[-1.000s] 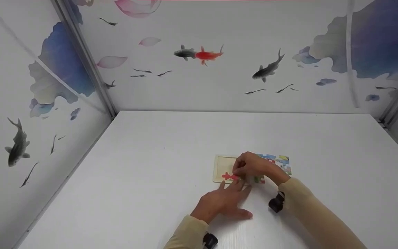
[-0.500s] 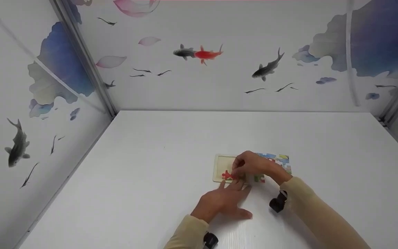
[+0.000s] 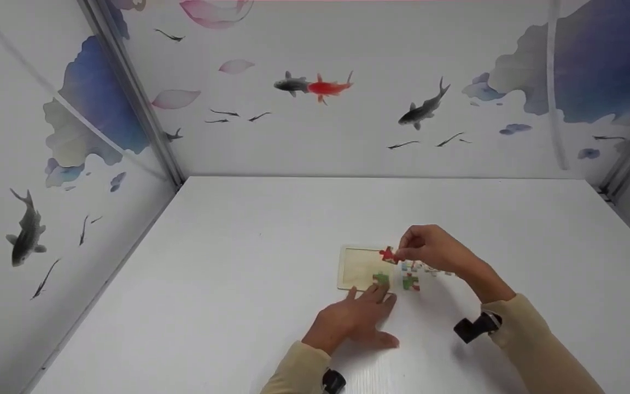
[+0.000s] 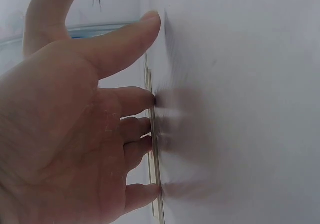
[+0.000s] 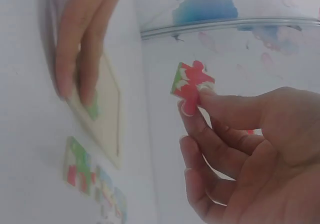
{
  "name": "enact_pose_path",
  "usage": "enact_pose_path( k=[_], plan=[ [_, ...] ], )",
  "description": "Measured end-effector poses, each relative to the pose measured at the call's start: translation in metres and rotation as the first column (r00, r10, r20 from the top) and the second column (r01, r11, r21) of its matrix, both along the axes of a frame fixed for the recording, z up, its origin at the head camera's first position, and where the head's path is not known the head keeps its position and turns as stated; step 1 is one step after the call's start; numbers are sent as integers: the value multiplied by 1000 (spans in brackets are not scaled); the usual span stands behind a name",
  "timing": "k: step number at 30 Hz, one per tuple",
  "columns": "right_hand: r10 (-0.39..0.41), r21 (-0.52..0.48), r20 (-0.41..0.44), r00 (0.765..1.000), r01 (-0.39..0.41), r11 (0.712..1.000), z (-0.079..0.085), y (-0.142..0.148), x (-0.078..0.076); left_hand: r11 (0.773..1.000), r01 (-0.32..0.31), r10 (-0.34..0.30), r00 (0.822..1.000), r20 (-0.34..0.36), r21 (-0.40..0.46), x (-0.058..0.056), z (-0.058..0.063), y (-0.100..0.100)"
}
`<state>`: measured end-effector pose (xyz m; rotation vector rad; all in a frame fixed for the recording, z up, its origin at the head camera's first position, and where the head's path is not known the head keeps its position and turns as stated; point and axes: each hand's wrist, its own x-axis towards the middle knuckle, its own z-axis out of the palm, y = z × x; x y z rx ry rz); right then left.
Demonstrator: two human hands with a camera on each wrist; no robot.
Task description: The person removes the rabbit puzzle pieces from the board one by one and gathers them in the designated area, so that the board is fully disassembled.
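My right hand (image 3: 438,249) pinches a red jigsaw puzzle piece (image 5: 190,81) between thumb and fingertips, lifted above the right side of a wooden puzzle tray (image 3: 340,268). White and green patches show on the piece in the right wrist view. My left hand (image 3: 356,317) lies with fingers spread, fingertips at the tray's near edge. Inside the tray, by those fingertips, a green puzzle piece (image 3: 380,278) lies partly covered. Just right of the tray is a loose green-and-red puzzle piece (image 3: 410,282).
Several more loose puzzle pieces (image 5: 107,186) lie right of the tray, partly hidden under my right hand in the head view. The white table (image 3: 227,262) meets walls printed with fish and lotus leaves at the back and left. A dark camera sits on each wrist.
My right hand has moved right and up from the tray's near side, lifting the red puzzle piece. The green piece in the tray has come into view. My left hand has stayed put.
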<state>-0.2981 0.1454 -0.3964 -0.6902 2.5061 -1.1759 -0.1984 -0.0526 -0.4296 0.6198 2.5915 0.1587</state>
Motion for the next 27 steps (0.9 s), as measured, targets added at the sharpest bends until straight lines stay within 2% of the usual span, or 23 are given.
enact_pose_path(
  k=[5,11,16,27],
  plan=[
    [-55,38,-13,998,55,998,10,19,2,1000,-12,12,1000,2,3,0,1,-1],
    [-78,22,2,997,78,997,15,35,-1,999,-25,25,1000,18,32,-1,0,-1],
    [-116,61,38,993,114,992,13,43,-6,999,-36,35,999,15,28,-1,-1,-1],
    [-115,108,38,993,110,988,7,55,-10,999,-39,39,999,4,13,0,-2,1]
  ],
)
